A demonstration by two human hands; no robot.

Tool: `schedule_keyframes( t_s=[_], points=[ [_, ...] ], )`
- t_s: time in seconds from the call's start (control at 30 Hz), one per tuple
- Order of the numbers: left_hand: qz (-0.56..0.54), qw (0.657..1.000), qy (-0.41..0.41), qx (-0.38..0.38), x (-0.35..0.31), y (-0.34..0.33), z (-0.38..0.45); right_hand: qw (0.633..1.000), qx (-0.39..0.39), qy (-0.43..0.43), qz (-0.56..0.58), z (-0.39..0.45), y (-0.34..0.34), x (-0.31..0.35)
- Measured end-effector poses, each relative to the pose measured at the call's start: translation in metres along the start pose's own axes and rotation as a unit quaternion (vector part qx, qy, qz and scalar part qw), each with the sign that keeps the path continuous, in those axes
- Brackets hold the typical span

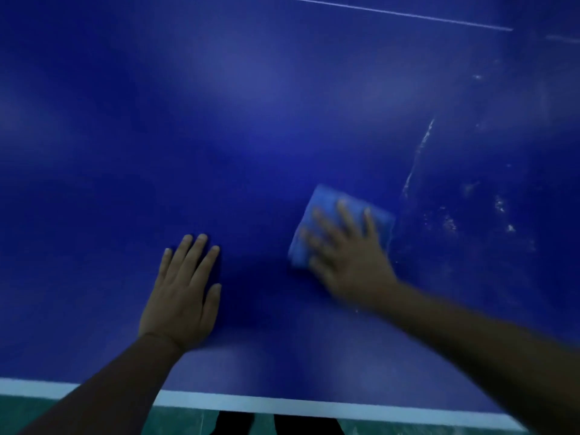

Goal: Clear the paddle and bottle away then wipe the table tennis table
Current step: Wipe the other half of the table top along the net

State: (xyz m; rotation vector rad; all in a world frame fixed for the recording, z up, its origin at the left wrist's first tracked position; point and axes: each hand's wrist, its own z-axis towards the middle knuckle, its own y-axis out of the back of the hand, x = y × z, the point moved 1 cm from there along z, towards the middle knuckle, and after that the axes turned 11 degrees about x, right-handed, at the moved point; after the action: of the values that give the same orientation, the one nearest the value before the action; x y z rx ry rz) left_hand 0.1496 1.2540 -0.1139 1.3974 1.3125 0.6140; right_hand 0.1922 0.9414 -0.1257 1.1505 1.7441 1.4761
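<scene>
Cloth (339, 221), folded into a blue pad, lies flat on the table tennis table (219, 120) a little way in from the near edge, and the right hand (348, 255) presses down on it with fingers spread and straight, nothing curled round the fabric. The hand and cloth are smeared with blur, so I take it as mid-stroke, though I can't tell which way it is heading. The left hand (185, 293) rests flat on the bare blue surface just to the side, fingers together and straight, apart from the cloth, looking like a brace. Neither paddle nor bottle is anywhere in view, so the clearing part seems done and wiping is the step in hand. To the right of the cloth the surface carries pale streaks and specks (445, 221), including 1 long whitish streak (417, 158) running away from the pad; the patch nearer the middle looks cleaner. The white edge line (314, 403) runs along the bottom, green floor beyond it. The risk I see: with only flat fingers on top, the pad could slide out or unfold on a fast pass, and the right-side marks could simply be smeared about rather than lifted.
</scene>
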Motion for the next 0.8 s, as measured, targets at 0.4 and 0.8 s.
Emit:
schedule_keyframes(
  t_s=[0.4, 0.8],
  points=[
    [-0.012, 1.000, -0.003, 0.001, 0.000, 0.002, 0.001, 0.985, 0.023, -0.164, 0.042, 0.032, 0.025, -0.060],
    [-0.016, 1.000, -0.007, 0.001, 0.003, 0.001, -0.001, 0.987, 0.036, -0.156, 0.033, -0.118, -0.020, 0.058]
  ],
)
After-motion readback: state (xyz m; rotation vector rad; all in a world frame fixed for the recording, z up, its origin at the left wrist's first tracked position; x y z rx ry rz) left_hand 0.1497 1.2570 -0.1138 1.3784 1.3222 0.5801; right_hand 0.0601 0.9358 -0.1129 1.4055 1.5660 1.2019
